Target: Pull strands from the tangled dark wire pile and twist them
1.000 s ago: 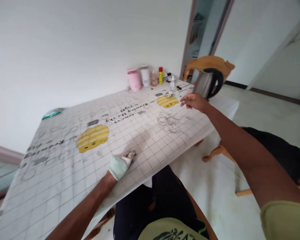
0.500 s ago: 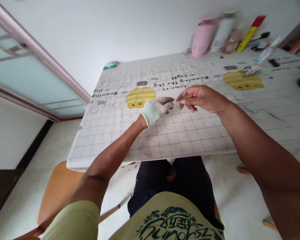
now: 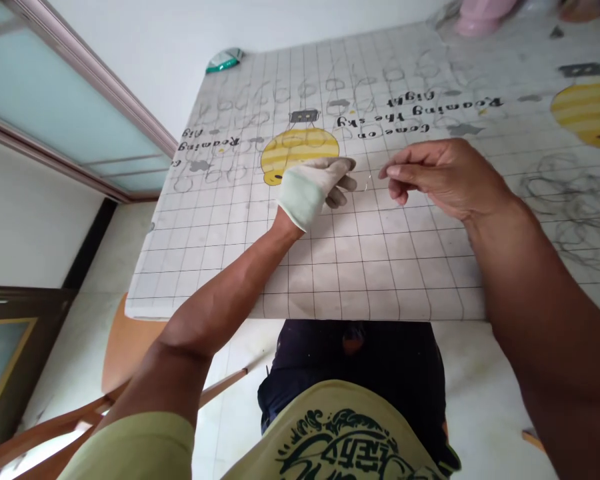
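And here are both hands out over the desk [image 3: 325,260], facing each other with a narrow gap between them! The left hand [image 3: 310,190], in a pale glove with greyed fingertips, has its fingers bent toward the other, just beside a yellow striped print [image 3: 300,147] on the grid-patterned cloth. The right hand [image 3: 453,179] is bare, thumb and forefinger drawn close, the other fingers curled beneath. And there, in the gap, a thin pale strand [image 3: 368,182] catches the light! It's so fine that I can't tell whether either hand grips it, or whether it touches the cloth. Over at the far left corner sits a green-and-white packet [image 3: 225,61]; at the far edge, a pink container [image 3: 481,17], cut off by the view. Dark scribbles [image 3: 565,207] mark the cloth right of the bare hand.
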Tool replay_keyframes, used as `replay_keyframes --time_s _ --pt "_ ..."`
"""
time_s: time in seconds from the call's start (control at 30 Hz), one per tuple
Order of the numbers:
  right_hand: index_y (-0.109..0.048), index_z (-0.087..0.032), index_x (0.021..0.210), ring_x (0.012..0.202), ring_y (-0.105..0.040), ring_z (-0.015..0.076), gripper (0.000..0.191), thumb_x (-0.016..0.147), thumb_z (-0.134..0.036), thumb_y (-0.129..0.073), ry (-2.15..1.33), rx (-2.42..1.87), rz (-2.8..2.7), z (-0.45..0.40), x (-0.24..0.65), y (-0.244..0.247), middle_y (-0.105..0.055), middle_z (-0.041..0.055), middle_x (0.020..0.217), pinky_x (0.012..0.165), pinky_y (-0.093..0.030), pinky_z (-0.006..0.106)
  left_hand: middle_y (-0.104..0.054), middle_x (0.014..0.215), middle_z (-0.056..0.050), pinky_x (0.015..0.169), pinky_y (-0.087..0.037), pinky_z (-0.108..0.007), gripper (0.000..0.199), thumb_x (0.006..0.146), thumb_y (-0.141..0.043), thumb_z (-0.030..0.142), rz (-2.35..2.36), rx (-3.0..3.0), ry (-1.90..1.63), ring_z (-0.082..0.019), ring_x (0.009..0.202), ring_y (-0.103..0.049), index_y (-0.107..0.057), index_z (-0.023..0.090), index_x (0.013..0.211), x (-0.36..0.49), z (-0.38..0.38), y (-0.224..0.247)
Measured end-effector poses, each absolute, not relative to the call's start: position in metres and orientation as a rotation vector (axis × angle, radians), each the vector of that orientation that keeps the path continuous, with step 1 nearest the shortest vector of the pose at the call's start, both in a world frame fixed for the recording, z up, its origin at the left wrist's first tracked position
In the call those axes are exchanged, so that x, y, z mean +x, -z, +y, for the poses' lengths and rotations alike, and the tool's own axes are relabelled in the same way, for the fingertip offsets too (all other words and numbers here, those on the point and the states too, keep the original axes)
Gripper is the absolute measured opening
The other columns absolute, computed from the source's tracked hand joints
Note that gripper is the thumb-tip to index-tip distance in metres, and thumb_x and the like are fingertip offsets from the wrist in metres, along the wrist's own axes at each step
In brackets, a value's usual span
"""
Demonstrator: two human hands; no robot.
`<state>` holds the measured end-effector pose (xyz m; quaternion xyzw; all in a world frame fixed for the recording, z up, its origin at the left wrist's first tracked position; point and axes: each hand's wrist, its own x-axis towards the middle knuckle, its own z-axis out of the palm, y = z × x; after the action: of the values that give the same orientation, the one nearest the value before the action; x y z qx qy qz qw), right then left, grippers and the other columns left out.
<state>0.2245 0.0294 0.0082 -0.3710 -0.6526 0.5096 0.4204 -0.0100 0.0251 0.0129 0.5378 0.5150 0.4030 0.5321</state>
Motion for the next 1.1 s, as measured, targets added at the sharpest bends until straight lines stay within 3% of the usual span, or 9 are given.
replay_keyframes --time_s 0.23,0.43,0.6,0.8,1.1 --pt "-0.078 -0.019 0.087 0.053 -0.058 0.0145 0.025 0.088 -0.044 -0.083 -1.184 -0.997 -1.378 0.031 0.204 0.005 -0.067 0.0032 0.065 0.046 -0.049 0.029 -0.077 0.106 -0.014 0.072 -0.058 -0.028 0.050 0.098 -0.064 0.060 0.994 1.066 -0.998 -0.018 0.081 -0.074 -0.071 0.014 0.120 -0.012 0.034 -0.006" --pt "-0.074 -0.022 0.094 0.055 -0.061 0.0175 0.030 0.088 -0.051 -0.081 -1.198 -0.990 -1.278 0.027 0.203 0.002 -0.068 0.0035 0.071 0.048 -0.051 0.033 -0.074 0.124 -0.019 0.078 -0.058 -0.031 0.050 0.097 -0.063 0.054 0.942 1.008 -1.083 -0.019 0.086 -0.073 -0.068 0.012 0.125 -0.018 0.038 0.004" --pt "-0.070 -0.025 0.097 0.067 -0.069 0.0213 0.028 0.088 -0.050 -0.079 -1.159 -1.001 -1.190 0.025 0.197 0.003 -0.071 0.0040 0.074 0.056 -0.055 0.034 -0.079 0.110 -0.013 0.070 -0.056 -0.028 0.045 0.095 -0.067 0.054 1.070 1.217 -0.891 -0.018 0.079 -0.072 -0.075 0.016 0.116 -0.008 0.026 0.009" --pt "-0.068 -0.026 0.102 0.078 -0.073 0.0232 0.027 0.095 -0.052 -0.069 -0.975 -1.046 -1.262 0.027 0.187 0.016 -0.075 0.0050 0.081 0.070 -0.059 0.037 -0.075 0.079 -0.005 0.059 -0.053 -0.025 0.018 0.093 -0.070 0.031 1.062 1.249 -0.883 -0.012 0.062 -0.063 -0.080 0.017 0.090 0.013 0.017 0.003" --pt "-0.066 -0.028 0.097 0.073 -0.072 0.0237 0.027 0.101 -0.053 -0.057 -0.710 -1.208 -1.512 0.012 0.178 0.011 -0.072 0.0031 0.075 0.076 -0.059 0.039 -0.077 0.082 -0.004 0.057 -0.049 -0.021 0.019 0.095 -0.064 0.027 1.240 1.244 -1.071 -0.010 0.061 -0.062 -0.078 0.017 0.086 0.005 0.023 0.000"
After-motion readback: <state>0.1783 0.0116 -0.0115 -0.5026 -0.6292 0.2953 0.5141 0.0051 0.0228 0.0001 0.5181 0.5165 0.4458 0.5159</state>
